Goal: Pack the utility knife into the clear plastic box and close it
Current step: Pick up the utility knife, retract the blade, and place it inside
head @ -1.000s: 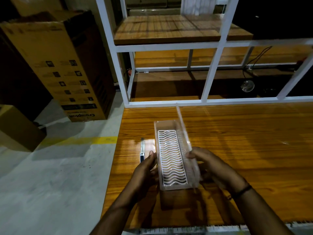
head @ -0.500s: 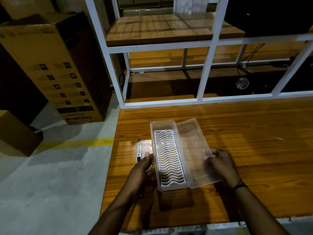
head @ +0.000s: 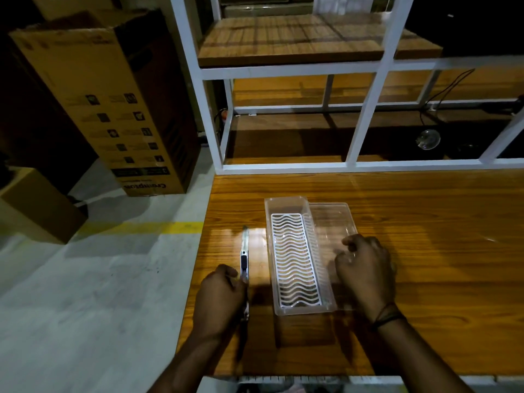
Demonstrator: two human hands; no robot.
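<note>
Head view, clear plastic box (head: 286, 207) open holding white wavy insert (head: 295, 259), left hand (head: 219, 299) gripping utility knife (head: 243, 251), right hand (head: 365, 268) curled loosely on lid (head: 330, 222)

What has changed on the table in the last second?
The lid swung from upright down flat to the right of the clear box. The left hand left the box's side and closed on the utility knife. The right hand let go of the lid. Box and knife lie where they were.
</note>
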